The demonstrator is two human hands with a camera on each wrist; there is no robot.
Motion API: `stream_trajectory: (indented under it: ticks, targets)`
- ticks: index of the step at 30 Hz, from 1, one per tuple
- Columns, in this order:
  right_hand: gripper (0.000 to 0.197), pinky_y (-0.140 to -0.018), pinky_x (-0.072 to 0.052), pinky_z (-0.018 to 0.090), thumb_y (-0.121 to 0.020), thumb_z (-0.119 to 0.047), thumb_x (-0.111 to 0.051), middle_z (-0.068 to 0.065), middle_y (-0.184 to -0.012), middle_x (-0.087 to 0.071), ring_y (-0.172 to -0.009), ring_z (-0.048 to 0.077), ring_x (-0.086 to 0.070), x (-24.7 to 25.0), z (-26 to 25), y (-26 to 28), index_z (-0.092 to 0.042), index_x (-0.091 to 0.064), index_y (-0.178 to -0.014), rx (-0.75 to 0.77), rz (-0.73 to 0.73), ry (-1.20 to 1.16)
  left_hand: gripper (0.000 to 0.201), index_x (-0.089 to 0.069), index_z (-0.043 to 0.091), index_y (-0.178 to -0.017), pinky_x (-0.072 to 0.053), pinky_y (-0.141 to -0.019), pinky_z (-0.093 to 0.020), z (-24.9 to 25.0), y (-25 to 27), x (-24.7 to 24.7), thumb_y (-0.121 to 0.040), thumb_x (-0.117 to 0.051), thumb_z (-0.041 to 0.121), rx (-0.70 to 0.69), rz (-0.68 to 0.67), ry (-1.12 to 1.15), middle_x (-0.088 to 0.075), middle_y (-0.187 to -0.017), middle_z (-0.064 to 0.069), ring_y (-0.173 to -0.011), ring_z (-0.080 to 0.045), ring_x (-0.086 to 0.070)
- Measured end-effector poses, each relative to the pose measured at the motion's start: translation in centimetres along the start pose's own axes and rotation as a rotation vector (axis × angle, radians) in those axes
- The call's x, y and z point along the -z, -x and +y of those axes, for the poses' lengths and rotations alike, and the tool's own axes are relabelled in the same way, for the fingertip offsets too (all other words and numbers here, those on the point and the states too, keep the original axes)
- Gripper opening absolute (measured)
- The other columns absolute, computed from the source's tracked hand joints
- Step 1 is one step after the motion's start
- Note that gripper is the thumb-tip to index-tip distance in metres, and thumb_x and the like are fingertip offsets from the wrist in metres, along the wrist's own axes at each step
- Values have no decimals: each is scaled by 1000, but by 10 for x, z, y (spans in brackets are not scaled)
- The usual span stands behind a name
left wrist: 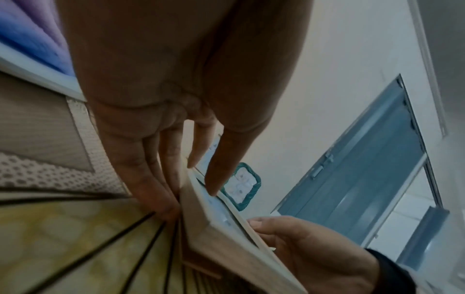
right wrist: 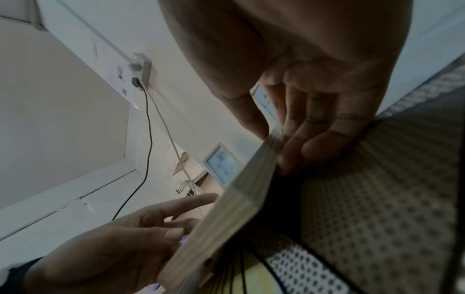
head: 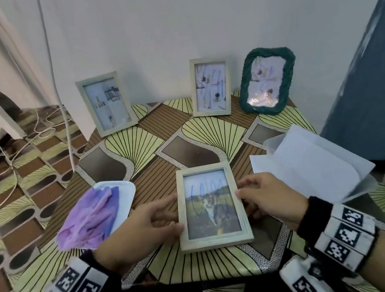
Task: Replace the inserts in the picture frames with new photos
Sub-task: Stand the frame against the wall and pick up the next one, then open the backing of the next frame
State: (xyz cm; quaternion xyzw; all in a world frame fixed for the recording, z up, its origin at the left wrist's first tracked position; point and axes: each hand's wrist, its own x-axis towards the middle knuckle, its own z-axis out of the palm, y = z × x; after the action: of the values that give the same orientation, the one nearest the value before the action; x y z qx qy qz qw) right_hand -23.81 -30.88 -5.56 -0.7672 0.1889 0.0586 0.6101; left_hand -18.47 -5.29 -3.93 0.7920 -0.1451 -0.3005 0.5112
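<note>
Held frame [head: 210, 205]: back side hidden in every view, so can't tell the state of backing or clips. Left hand [head: 138, 228] fingers go under its left edge, right hand [head: 271, 200] fingers under the right edge; fingertips out of sight in head view. Left wrist view: thumb [left wrist: 221, 159] covers part of the glass, photo unreadable. Right wrist view: near frame edge [right wrist: 226, 222] blurred. Upright frames' prints [head: 212, 88] too small to make out; green frame [head: 268, 81] washed by glare. Purple cloth [head: 91, 221] hides most of its tray. Tabletop [head: 186, 147] front edge blocked by forearms.
</note>
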Motion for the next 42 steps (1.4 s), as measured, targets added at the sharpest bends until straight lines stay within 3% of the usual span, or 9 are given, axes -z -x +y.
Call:
stream_trajectory:
  ticks: [3, 7, 14, 17, 20, 25, 30, 34, 42]
  targets:
    - [8, -47, -48, 26, -96, -12, -57, 12, -93, -72, -54, 17, -61, 0, 4, -2, -9, -62, -101, -14, 9, 35, 62, -51, 35, -136, -54, -90, -21, 2, 3, 0, -86, -72, 7, -45, 10, -197, -68, -112, 2, -97, -2, -67]
    - [11, -47, -47, 26, -95, -11, -57, 10, -89, -71, -55, 18, -62, 3, 5, 1, -8, -64, -102, -20, 17, -5, 60, -57, 34, -130, -56, -89, -28, 3, 3, 0, -81, -76, 6, -141, 94, -272, -66, -112, 2, -89, -9, -67]
    - [14, -57, -47, 28, -96, -15, -58, 0, -85, -71, -59, 13, -63, 12, -9, 16, -18, -68, -105, 98, 46, -173, 64, -48, 39, -138, -50, -100, -30, 8, -10, -16, -77, -64, 52, -155, 75, -42, -72, -109, 11, -104, -1, -66]
    - [19, -64, -50, 26, -97, -22, -57, 1, -91, -69, -71, 10, -63, 18, -17, 23, -29, -70, -108, 202, 25, -161, 50, -53, 52, -127, -54, -86, -22, 13, -14, -30, -80, -64, 62, -118, 37, 212, -74, -103, 3, -99, -12, -71]
    - [24, -75, -50, 17, -99, -28, -55, -5, -106, -68, -91, 2, -64, 18, -20, 27, -39, -69, -115, 283, -13, -99, 49, -50, 67, -116, -54, -94, -37, 20, -18, -40, -70, -59, 80, -12, 2, 314, -70, -114, -9, -100, -24, -71]
    - [33, -98, -42, 16, -100, -28, -52, -23, -123, -64, -116, -6, -56, 8, -14, 28, -43, -60, -129, 316, -138, -11, 89, -23, 68, -138, -48, -100, -43, 31, -22, -41, -59, -56, 92, -45, -8, 294, -61, -131, 2, -104, -18, -70]
    - [42, -102, -32, 7, -101, -27, -52, -26, -136, -54, -127, -11, -44, -3, -7, 31, -41, -49, -140, 407, -231, 173, 75, -26, 50, -148, -40, -108, -42, 34, -16, -29, -85, -67, 52, -211, 40, 301, -56, -139, 14, -126, -7, -55]
    - [46, -115, -32, 26, -102, -33, -50, -28, -144, -45, -134, -10, -37, -10, -4, 30, -39, -41, -146, 436, -291, 281, 53, -41, 27, -145, -49, -92, -14, 37, -5, -20, -95, -55, 15, -307, 86, 235, -61, -129, 24, -120, 2, -57]
    - [51, -111, -34, 25, -101, -48, -42, -16, -143, -50, -133, 0, -41, -16, 5, 25, -31, -37, -149, 529, -271, 657, 36, -57, 18, -132, -50, -75, -8, 18, -5, -4, -96, -55, 15, -121, 184, 108, -71, -111, 14, -104, 3, -64]
